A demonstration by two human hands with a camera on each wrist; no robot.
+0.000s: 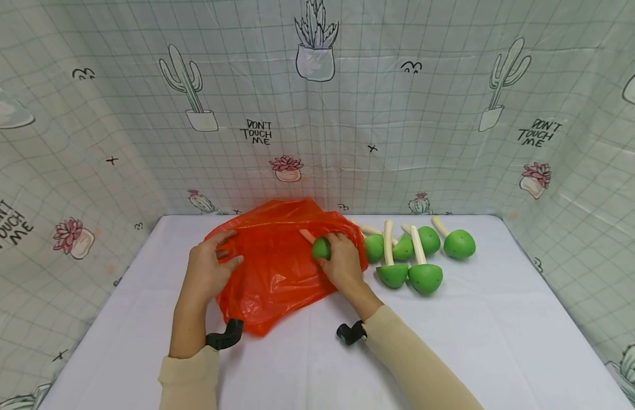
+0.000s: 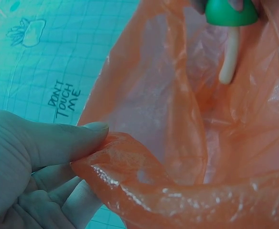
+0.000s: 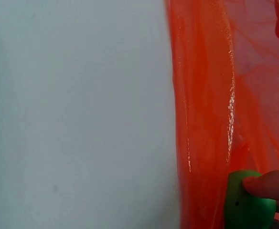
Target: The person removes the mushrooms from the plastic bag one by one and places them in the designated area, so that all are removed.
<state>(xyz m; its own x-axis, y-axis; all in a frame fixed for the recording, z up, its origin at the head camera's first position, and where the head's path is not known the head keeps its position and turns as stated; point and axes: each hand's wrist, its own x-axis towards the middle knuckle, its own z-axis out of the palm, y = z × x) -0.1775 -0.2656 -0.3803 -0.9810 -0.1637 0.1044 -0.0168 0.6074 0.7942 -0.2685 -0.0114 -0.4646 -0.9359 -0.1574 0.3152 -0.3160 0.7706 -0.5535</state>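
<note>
A thin red plastic bag (image 1: pixel 276 285) lies spread on the table with its mouth held apart. My left hand (image 1: pixel 207 270) pinches the bag's rim between thumb and fingers, as the left wrist view shows up close. Inside the mouth, my right hand (image 1: pixel 343 262) grips a toy mushroom (image 2: pixel 231 14) by its green cap, and its cream stem (image 2: pixel 229 59) points into the bag. In the right wrist view, a thumb or finger presses on the green cap (image 3: pixel 249 205) beside the bag's fold. Right of the bag lie several similar green-capped mushrooms (image 1: pixel 425 279).
The table wears a white cloth (image 1: pixel 307 370). Behind it and along both sides hangs a checked curtain (image 1: pixel 348 125) printed with cacti. A black wrist camera (image 1: pixel 227 335) sits on the left wrist, another camera (image 1: pixel 351 333) on the right.
</note>
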